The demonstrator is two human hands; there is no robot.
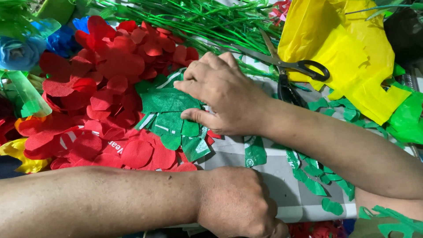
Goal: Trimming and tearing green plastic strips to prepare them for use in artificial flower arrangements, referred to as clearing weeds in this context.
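The right hand (222, 94) lies palm-down on a pile of green cut leaf pieces (169, 110), fingers curled and thumb pressed along the pile's near edge; whether a piece is pinched beneath the palm cannot be determined, since the hand covers that part of the pile. The left hand (238, 205) sits at the lower edge of the view, knuckles up and closed in a loose fist; its fingertips are cut off by the frame, so any contents are hidden. The leaf pile rests on the worktop (273, 172), touching a spread of red petal cutouts (110, 83) on its left. Scissors (288, 72) lie near the right hand, blades partly over green stems (198, 20) and handles against a yellow plastic sheet (348, 53). Loose green scraps (315, 174) lie beside the right forearm. Blue paper flowers (20, 53) are cropped at the upper left.
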